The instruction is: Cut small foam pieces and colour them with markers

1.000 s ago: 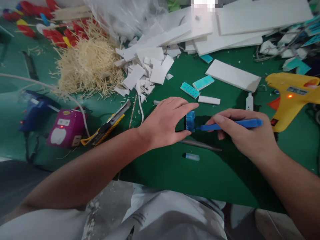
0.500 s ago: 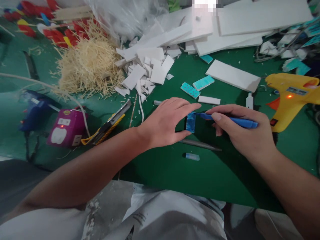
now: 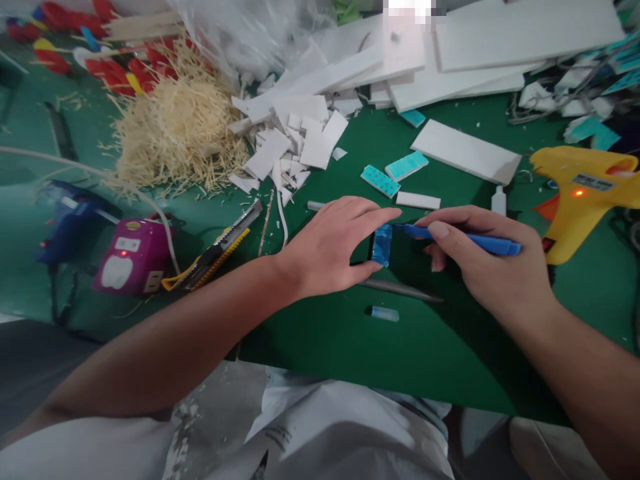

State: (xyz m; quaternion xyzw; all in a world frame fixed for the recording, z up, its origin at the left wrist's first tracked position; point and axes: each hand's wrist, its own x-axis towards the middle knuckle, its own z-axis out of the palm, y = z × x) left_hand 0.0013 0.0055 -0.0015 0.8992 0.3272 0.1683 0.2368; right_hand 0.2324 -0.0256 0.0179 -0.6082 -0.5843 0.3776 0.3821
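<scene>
Holding the blue pen [image 3: 496, 245] right at the small blue block [image 3: 381, 247]!
Right hand [image 3: 500, 273] grips the pen narrowly; left hand [image 3: 330, 247] steadies the block between thumb and finger on the bench [image 3: 320, 337].

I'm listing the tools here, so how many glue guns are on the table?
2: the yellow glue gun on the right, beyond the right hand, and the blue glue gun at the left, beside the purple socket block. Clutter may hide others.
</scene>
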